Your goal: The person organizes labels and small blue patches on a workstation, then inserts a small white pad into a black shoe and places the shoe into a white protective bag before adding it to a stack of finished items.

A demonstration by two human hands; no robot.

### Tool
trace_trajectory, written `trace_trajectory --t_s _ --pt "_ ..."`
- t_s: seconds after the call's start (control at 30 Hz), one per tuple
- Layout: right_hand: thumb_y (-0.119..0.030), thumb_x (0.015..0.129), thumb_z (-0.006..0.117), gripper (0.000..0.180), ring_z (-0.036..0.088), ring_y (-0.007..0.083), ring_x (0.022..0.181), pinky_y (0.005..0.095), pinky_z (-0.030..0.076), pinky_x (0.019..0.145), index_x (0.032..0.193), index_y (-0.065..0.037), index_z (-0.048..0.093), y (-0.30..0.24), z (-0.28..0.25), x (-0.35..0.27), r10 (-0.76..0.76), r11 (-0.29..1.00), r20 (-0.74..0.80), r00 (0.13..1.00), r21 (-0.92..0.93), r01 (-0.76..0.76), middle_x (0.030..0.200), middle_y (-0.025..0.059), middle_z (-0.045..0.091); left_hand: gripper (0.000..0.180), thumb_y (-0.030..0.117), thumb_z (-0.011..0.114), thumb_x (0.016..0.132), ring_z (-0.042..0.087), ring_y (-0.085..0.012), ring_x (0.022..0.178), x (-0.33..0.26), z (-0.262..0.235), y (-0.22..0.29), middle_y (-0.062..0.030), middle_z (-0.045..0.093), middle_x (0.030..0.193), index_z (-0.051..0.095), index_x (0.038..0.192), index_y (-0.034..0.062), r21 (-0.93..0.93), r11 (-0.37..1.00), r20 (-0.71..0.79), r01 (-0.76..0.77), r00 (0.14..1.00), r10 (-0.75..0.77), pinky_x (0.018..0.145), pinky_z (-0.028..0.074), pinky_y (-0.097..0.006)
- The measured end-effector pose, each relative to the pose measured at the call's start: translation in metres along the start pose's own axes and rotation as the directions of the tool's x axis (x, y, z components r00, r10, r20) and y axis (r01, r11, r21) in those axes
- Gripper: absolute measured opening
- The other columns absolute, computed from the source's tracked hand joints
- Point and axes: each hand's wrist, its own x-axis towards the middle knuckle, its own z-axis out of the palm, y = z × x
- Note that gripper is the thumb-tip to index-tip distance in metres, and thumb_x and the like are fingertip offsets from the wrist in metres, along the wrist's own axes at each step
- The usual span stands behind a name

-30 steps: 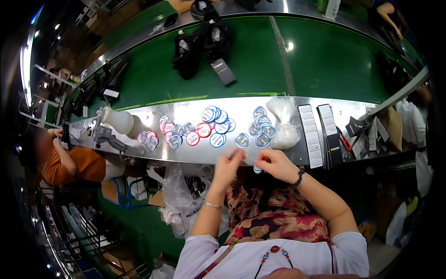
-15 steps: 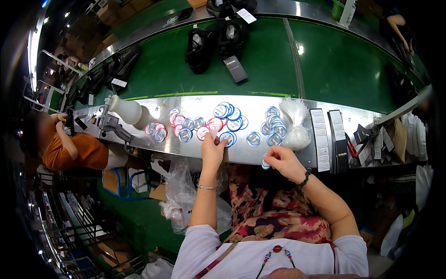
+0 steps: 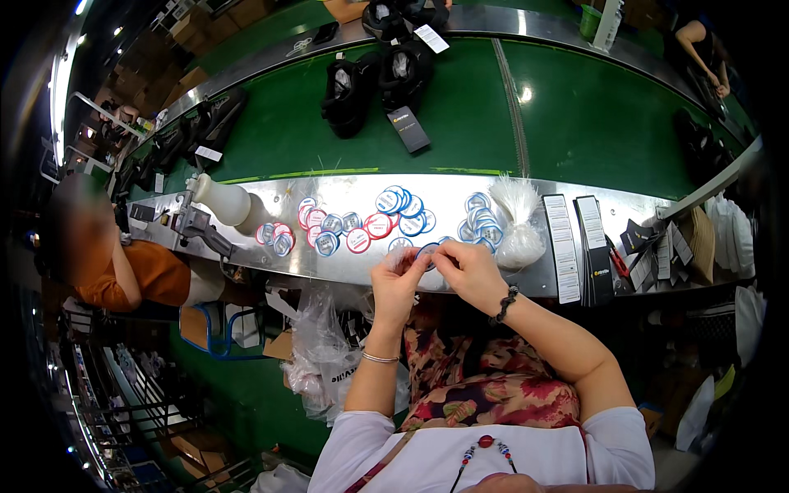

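Note:
Both hands meet over the front of the metal bench. My left hand (image 3: pixel 396 283) is closed, its fingertips on the left edge of a round blue-rimmed tag (image 3: pixel 426 255). My right hand (image 3: pixel 471 273) pinches the same tag from the right, so fingers cover much of it. Beyond the hands lie a loose pile of blue-rimmed round tags (image 3: pixel 398 200) and a red-rimmed round tag (image 3: pixel 358 240). More blue-rimmed tags (image 3: pixel 478 220) are heaped beside my right hand, against a bundle of thin clear plastic strands (image 3: pixel 518 226).
Stacks of white label cards (image 3: pixel 563 246) and black hang tags (image 3: pixel 593 246) lie at the right, near red-handled scissors (image 3: pixel 618 261). Black shoes (image 3: pixel 348 90) stand on the green belt (image 3: pixel 460 107). At the left are a tagging tool with a white bottle (image 3: pixel 222 200) and a seated person (image 3: pixel 156 267).
My left hand has moved right, away from the red-rimmed tags. My right hand has moved up and left with its round tag, and the hands now meet at it.

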Motion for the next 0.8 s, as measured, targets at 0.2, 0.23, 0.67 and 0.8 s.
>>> trace_trajectory --t_s 0.2,0.23,0.67,0.8 --pt "-0.014 0.081 0.056 0.015 0.052 0.021 0.047 0.0304 0.039 0.045 0.074 0.0 0.058 0.011 0.001 0.001 -0.084 0.994 -0.035 0.996 -0.066 0.081 0.056 0.0114 0.055 0.007 -0.002 0.063 0.079 0.059 -0.011 0.073 -0.003 0.002 -0.004 -0.0045 0.063 0.08 0.063 0.086 -0.0036 0.093 0.995 0.003 -0.019 1.0 0.019 0.067 0.049 -0.022" --pt "-0.014 0.081 0.056 0.015 0.053 0.0217 0.047 0.0305 0.039 0.046 0.074 0.0 0.058 0.011 0.001 0.001 -0.1 0.992 -0.018 0.995 -0.073 0.099 0.057 0.0117 0.055 0.007 -0.002 0.062 0.079 0.06 -0.0115 0.074 -0.004 0.0 -0.005 -0.0045 0.063 0.079 0.063 0.086 -0.0036 0.112 0.993 0.007 -0.025 1.0 0.025 0.068 0.049 -0.022" --pt "-0.019 0.081 0.057 0.015 0.058 0.03 0.058 0.0359 0.043 0.052 0.081 -0.005 0.058 0.011 0.002 -0.006 0.06 0.998 0.25 0.966 -0.041 -0.051 0.064 0.0129 0.059 0.009 0.012 0.057 0.087 0.036 -0.0001 0.048 -0.019 -0.016 -0.006 0.0062 0.049 0.064 0.06 0.085 0.0035 -0.053 0.974 0.115 0.22 0.97 -0.213 0.042 0.024 -0.017" --pt "-0.019 0.082 0.058 0.016 0.056 0.0232 0.055 0.032 0.042 0.05 0.08 -0.003 0.058 0.007 0.009 0.003 -0.019 0.999 0.289 0.957 0.034 0.009 0.061 0.0108 0.057 0.01 0.011 0.057 0.087 0.036 0.0003 0.049 -0.016 -0.021 -0.01 0.0056 0.052 0.066 0.06 0.085 0.0022 0.012 0.988 0.05 0.156 0.986 -0.156 0.042 0.025 -0.018"
